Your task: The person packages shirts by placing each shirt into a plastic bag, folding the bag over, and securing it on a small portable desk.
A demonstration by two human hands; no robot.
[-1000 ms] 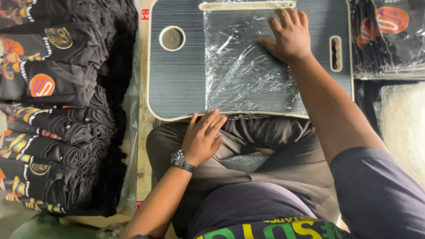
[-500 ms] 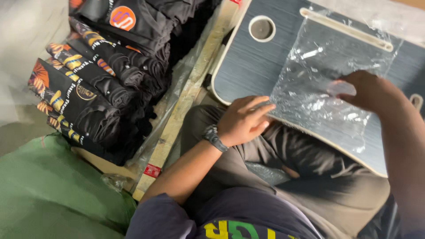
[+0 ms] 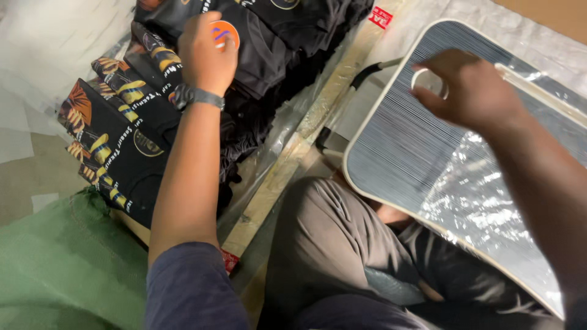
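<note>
My left hand [image 3: 205, 52], with a dark wristwatch on its wrist, reaches out to the left and rests on a folded black garment with an orange round print [image 3: 257, 43] at the top of a stack. Whether its fingers grip the cloth I cannot tell. My right hand [image 3: 471, 91] hovers above the grey striped lap tray [image 3: 397, 153], fingers loosely curled with nothing in them, close to the tray's round cup hole [image 3: 425, 79]. A clear plastic bag [image 3: 489, 195] lies flat on the tray, to the right of that hand.
Rows of folded black garments with orange and yellow prints [image 3: 122, 128] lie on plastic sheeting at the left. A green cloth [image 3: 61, 263] covers the lower left. My legs in grey trousers [image 3: 324, 244] sit under the tray. A cardboard strip [image 3: 287, 165] runs between stack and tray.
My left hand has left my lap and reached out to the garment stack. My right hand has lifted off the plastic bag and moved toward the cup hole. The view has swung left.
</note>
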